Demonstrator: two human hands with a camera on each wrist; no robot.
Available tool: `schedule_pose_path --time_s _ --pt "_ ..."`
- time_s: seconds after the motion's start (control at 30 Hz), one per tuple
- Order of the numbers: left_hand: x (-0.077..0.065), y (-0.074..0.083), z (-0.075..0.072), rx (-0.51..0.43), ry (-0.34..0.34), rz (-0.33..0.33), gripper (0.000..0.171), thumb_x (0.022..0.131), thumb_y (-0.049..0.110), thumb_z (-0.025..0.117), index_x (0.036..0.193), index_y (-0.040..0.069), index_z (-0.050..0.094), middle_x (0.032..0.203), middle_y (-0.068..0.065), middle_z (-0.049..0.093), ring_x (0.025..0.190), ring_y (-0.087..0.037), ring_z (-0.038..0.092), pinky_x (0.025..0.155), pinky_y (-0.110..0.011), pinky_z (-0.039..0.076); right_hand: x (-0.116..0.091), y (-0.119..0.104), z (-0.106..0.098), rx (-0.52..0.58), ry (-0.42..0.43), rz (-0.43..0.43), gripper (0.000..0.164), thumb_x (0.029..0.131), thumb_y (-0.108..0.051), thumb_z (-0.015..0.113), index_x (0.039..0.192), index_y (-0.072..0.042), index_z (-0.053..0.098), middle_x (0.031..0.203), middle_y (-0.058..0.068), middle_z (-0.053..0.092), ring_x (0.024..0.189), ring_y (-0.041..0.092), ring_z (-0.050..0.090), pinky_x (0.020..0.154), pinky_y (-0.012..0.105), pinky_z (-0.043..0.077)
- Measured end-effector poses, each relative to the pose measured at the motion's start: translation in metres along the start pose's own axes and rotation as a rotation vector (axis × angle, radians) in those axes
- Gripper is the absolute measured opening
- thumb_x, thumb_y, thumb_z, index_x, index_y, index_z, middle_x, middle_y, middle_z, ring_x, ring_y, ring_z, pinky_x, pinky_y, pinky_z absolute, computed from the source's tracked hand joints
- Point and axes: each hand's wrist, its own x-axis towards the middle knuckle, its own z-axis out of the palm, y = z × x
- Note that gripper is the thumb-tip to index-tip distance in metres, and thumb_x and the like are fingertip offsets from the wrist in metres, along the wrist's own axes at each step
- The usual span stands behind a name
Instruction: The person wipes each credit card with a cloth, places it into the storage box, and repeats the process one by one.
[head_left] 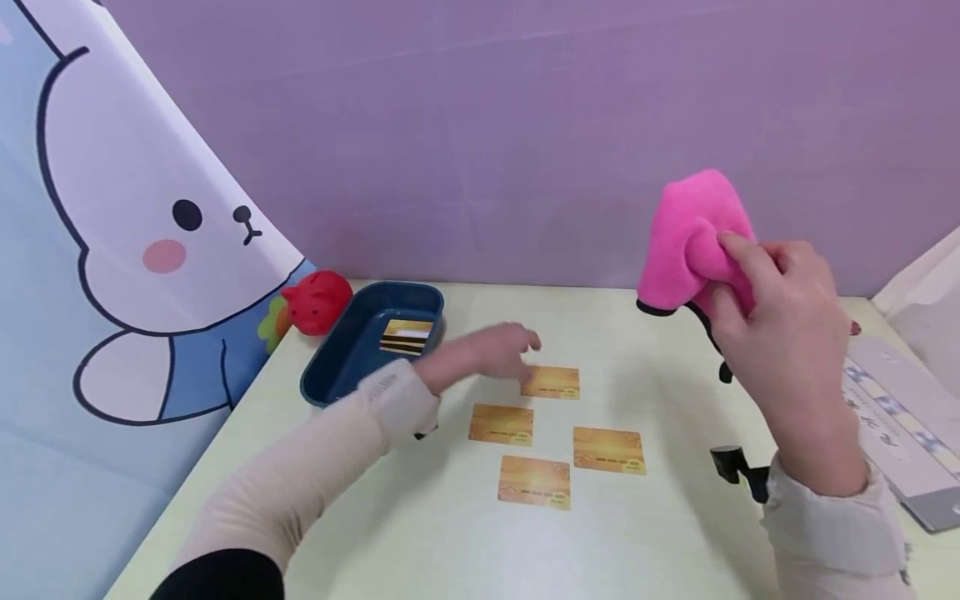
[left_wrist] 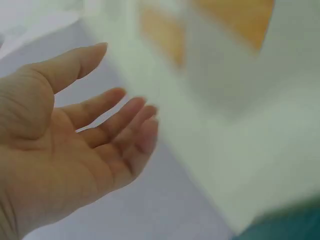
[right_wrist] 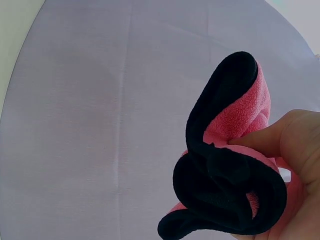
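Note:
My right hand [head_left: 795,350] pinches a bunched pink cloth [head_left: 697,242] with a black edge, raised above the right side of the table. Close up in the right wrist view, the cloth's thick black edging [right_wrist: 225,185] folds over itself beside my thumb. My left hand [head_left: 495,350] hovers over the table near the farthest gold card [head_left: 555,383], its fingers loosely bent around nothing in the left wrist view. Nearer to me lie other gold cards, a left one [head_left: 501,425], a right one [head_left: 609,451] and a front one [head_left: 534,482], all flat and apart.
A dark blue tray [head_left: 318,379] stands at the back left with a striped gold card [head_left: 406,336] inside. Beside it sits a red pig figure [head_left: 318,302]. On the right edge lies a flat pale board [head_left: 900,417] with a patterned strip. A purple backdrop [head_left: 480,150] rises behind.

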Motion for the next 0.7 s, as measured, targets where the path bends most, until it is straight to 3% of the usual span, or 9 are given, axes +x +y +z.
schedule_pose_path --time_s 0.13,0.33,0.47,0.7 --pt "0.021 0.013 0.023 0.143 -0.062 -0.019 0.067 0.092 0.031 0.071 0.15 0.015 0.042 0.146 -0.007 0.048 0.128 -0.02 0.051 0.106 -0.035 0.046 0.001 -0.001 -0.002 0.01 -0.005 -0.008 0.036 0.091 -0.012 0.058 0.126 -0.005 0.069 0.103 0.03 0.061 0.096 0.047 0.055 0.065 0.062 0.039" --pt "0.038 0.014 0.031 0.236 -0.054 0.014 0.075 0.088 0.041 0.075 0.15 0.016 0.04 0.143 -0.005 0.048 0.125 -0.019 0.049 0.105 -0.036 0.045 0.002 -0.001 -0.003 -0.013 0.005 -0.018 0.036 0.091 -0.011 0.058 0.125 -0.005 0.069 0.104 0.03 0.061 0.097 0.047 0.056 0.063 0.063 0.039" --pt "0.043 0.009 0.03 0.198 -0.066 0.014 0.071 0.086 0.042 0.076 0.143 0.015 0.043 0.131 -0.003 0.052 0.116 -0.018 0.048 0.101 -0.036 0.045 0.003 -0.002 -0.002 -0.005 0.002 -0.018 0.036 0.091 -0.01 0.057 0.125 -0.005 0.069 0.103 0.029 0.061 0.096 0.047 0.056 0.064 0.062 0.039" --pt "0.046 0.002 0.03 0.077 -0.068 0.005 0.048 0.085 0.036 0.075 0.123 0.017 0.054 0.111 0.0 0.051 0.103 -0.018 0.045 0.09 -0.032 0.042 0.001 -0.003 0.001 -0.006 -0.013 0.0 0.037 0.091 -0.011 0.057 0.126 -0.005 0.068 0.104 0.029 0.061 0.096 0.046 0.055 0.065 0.061 0.039"
